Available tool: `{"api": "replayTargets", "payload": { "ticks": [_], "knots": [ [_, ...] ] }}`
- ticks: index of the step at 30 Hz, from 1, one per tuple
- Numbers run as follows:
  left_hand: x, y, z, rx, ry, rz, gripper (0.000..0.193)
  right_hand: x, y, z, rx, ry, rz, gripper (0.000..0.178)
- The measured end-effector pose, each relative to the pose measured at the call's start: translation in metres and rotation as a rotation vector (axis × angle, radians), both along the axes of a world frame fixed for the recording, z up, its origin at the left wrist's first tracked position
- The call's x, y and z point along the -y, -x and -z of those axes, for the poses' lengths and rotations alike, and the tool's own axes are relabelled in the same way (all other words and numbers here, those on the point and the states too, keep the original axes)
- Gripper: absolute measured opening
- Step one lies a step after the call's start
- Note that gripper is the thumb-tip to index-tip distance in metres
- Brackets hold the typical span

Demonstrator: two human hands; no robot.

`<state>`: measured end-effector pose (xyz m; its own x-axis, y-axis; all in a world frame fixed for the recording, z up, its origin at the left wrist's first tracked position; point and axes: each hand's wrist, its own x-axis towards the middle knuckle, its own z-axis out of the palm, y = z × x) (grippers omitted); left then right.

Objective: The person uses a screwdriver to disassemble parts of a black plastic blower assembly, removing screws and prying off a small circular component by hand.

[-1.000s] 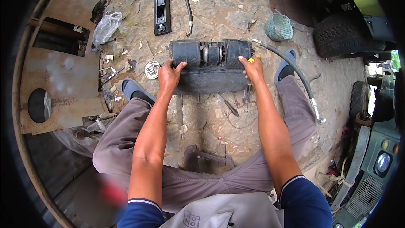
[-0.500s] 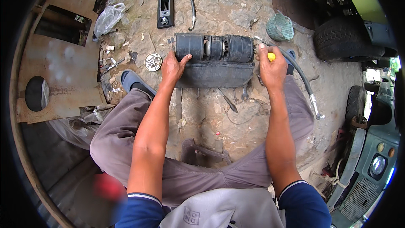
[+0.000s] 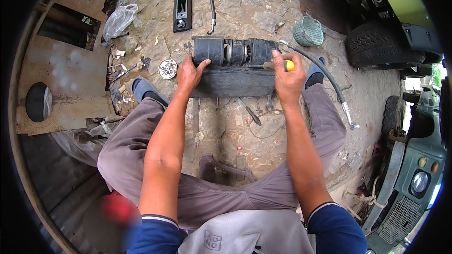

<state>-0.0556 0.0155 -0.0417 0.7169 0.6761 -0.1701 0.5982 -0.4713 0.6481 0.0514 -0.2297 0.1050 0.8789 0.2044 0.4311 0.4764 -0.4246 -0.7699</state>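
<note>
On the ground between my feet sits a black blower unit [image 3: 233,83], with two round fan housings and a motor between them. My left hand [image 3: 189,74] grips its left end, thumb over the front face. In my right hand [image 3: 288,76] is a screwdriver [image 3: 290,66] with a yellow-ended handle. Its shaft points left, along the seam below the right fan housing; I cannot tell whether the tip touches a screw. A round tin of small metal parts [image 3: 168,68] stands left of my left hand.
Wrenches [image 3: 269,105] and a dark-handled tool [image 3: 253,115] lie just in front of the unit. A hose [image 3: 329,76] curves along the right. Beyond are a green basket [image 3: 308,31], a black vent panel [image 3: 182,7] and a short hose [image 3: 210,4]. Vehicles stand at right.
My right hand has shifted left and turned, bringing the screwdriver across the front of the unit's right part. My left hand keeps its grip. The whole view has shifted slightly.
</note>
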Motion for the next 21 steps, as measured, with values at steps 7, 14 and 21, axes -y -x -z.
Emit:
{"api": "replayTargets", "payload": {
  "ticks": [7,14,21],
  "knots": [
    [-0.001,0.000,-0.002,-0.029,0.007,0.004,0.076,-0.001,0.003,0.054,-0.056,-0.032,0.003,0.026],
    [-0.005,0.000,0.001,-0.023,-0.014,0.005,0.074,0.003,0.010,0.056,-0.050,0.003,-0.024,0.025],
    [-0.003,-0.002,-0.002,-0.005,0.018,-0.006,0.073,0.004,0.013,0.052,0.031,0.011,-0.011,0.023]
  ]
}}
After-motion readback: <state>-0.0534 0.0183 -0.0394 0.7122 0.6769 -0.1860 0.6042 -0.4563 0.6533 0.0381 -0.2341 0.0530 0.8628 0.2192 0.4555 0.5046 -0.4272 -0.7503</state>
